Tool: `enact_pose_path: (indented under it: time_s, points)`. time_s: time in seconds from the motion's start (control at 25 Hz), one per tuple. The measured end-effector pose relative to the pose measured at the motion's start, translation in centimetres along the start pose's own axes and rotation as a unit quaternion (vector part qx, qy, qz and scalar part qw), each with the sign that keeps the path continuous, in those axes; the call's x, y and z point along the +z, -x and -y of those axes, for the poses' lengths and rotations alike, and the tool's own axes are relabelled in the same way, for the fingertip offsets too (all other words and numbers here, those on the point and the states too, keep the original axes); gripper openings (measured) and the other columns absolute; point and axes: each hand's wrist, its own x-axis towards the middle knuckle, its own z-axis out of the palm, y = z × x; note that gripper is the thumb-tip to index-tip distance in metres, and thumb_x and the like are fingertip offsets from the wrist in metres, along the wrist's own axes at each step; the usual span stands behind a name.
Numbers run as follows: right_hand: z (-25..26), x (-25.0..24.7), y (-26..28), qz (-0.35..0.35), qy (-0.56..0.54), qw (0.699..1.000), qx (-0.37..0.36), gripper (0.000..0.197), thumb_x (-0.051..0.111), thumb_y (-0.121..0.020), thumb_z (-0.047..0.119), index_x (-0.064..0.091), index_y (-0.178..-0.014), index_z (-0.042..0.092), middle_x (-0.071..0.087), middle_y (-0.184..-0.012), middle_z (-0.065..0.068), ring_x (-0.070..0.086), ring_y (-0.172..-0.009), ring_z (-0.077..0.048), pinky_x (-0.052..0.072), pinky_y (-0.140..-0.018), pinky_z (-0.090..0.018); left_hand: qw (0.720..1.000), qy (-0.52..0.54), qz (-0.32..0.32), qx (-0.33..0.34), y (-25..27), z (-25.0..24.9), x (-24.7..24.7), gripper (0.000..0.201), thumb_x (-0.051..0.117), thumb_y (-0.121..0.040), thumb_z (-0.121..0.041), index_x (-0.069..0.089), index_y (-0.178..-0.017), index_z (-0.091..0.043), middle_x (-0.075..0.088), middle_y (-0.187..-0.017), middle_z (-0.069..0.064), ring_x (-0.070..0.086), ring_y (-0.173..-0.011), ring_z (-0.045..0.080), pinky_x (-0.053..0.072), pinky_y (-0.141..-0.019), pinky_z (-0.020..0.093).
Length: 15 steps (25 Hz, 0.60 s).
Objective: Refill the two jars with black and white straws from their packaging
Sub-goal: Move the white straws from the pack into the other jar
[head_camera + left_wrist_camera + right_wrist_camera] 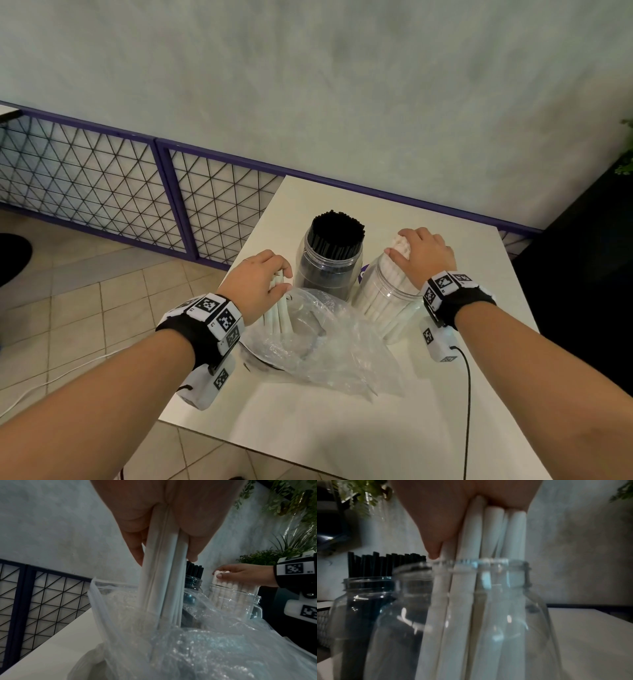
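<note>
Two clear jars stand on the white table (445,394). The left jar (329,270) is packed with black straws (337,229). The right jar (383,301) holds white straws (401,246), and my right hand (404,245) grips their tops from above, thumb on the near side. In the right wrist view these white straws (469,574) run from my palm down through the right jar's (522,622) mouth. My left hand (279,279) grips a bundle of white straws (281,317) standing in the mouth of a clear plastic bag (329,346). The left wrist view shows that bundle (163,577) rising out of the bag (205,649).
A purple-framed wire mesh fence (102,171) runs behind and left of the table, before a grey wall. A dark counter with plants (627,164) stands at the right. A black cable (467,394) trails from my right wrist across the table. Tiled floor lies left.
</note>
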Motion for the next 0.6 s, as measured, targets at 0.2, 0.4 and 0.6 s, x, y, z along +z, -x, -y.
enact_pose_path:
  time_s: [0.2,0.4,0.6]
  points:
    - [0.8,-1.5,0.7,0.023,-0.011,1.000,0.003,0.086,0.024,-0.078,0.080,0.016,-0.149,0.031,0.021,-0.155,-0.003,0.018,-0.142,-0.030,0.017,-0.112,-0.055,1.000,0.009,0.001,0.002,0.0,0.1,0.1,0.018,0.060,-0.090,-0.030,0.057,-0.107,-0.024,0.051,-0.103,-0.008,0.049,-0.091,0.014,0.030,-0.076,0.024]
    - [6.5,-4.4,5.9,-0.107,-0.230,0.960,-0.115,0.074,0.043,-0.085,0.060,0.024,-0.147,0.024,0.024,-0.151,-0.005,0.019,-0.139,-0.024,0.019,-0.114,-0.049,1.000,0.022,-0.008,-0.001,0.2,-0.1,0.2,0.027,0.061,-0.090,-0.030,0.055,-0.115,-0.024,0.055,-0.113,-0.006,0.054,-0.102,0.016,0.037,-0.082,0.024]
    - [15.2,-1.3,11.7,0.140,-0.500,0.851,-0.081,0.072,0.061,-0.090,0.026,0.019,-0.148,0.027,0.029,-0.143,0.004,0.036,-0.128,-0.010,0.039,-0.107,-0.032,0.997,0.061,-0.039,-0.024,0.6,-0.6,0.0,0.049,0.070,-0.083,-0.031,0.050,-0.127,-0.021,0.056,-0.113,-0.003,0.051,-0.095,0.009,0.033,-0.079,0.019]
